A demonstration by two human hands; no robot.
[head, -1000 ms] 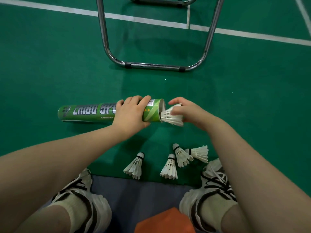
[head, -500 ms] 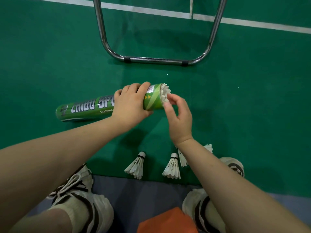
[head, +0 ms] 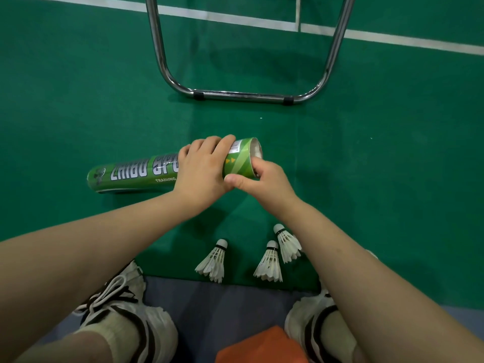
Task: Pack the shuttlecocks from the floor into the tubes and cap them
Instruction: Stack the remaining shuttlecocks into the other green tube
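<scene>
A green shuttlecock tube (head: 131, 174) lies on its side on the green court floor, open mouth to the right. My left hand (head: 201, 169) grips it just behind the mouth. My right hand (head: 269, 184) is at the mouth: its bent fingers reach over the rim into the tube and the thumb lies under the tube wall. White feathers of a shuttlecock (head: 257, 150) show inside the mouth. Three loose shuttlecocks lie on the floor nearer me: one (head: 213, 263) on the left, one (head: 269, 264) in the middle, one (head: 288, 243) beside my right forearm.
A chrome tubular chair frame (head: 241, 95) stands on the floor beyond the tube. My two white shoes (head: 123, 305) (head: 311, 318) rest on a grey strip (head: 217, 305) at the court's edge. An orange object (head: 262, 347) sits at the bottom. A white court line (head: 235, 19) crosses the back.
The shuttlecock that stuck out of the mouth has gone inside the tube. My right hand moved from pinching its feathers to reaching into the mouth. My left hand kept its grip.
</scene>
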